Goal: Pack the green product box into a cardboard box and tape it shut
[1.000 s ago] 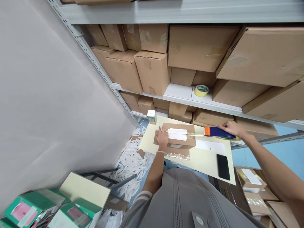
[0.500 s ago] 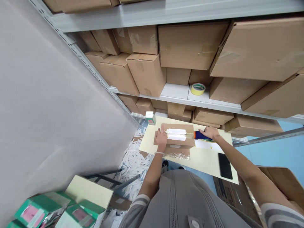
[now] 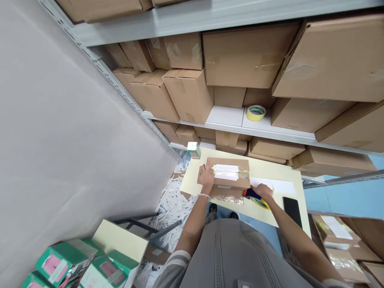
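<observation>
A brown cardboard box (image 3: 242,163) lies on the cream tabletop, with white paper slips (image 3: 226,172) on its top under clear tape. My left hand (image 3: 207,176) rests on the box's left end, fingers stretched along the top. Wrapped round a dark blue tape dispenser with an orange tip (image 3: 249,194) is my right hand (image 3: 263,191). The dispenser is at the box's lower right corner, its yellow roll (image 3: 261,203) partly hidden. Clear tape also shines on the box's near flap (image 3: 228,197).
A small green-and-white box (image 3: 193,150) stands at the table's far left corner. White paper (image 3: 282,186) and a black phone (image 3: 292,211) lie at right. Shelves behind hold cartons (image 3: 237,56) and a yellow tape roll (image 3: 256,113). Taped cartons (image 3: 336,232) sit lower right.
My right hand has drawn the tape dispenser from the box's right end toward me, down to its near right corner. My left hand stays on the box. The view has shifted slightly.
</observation>
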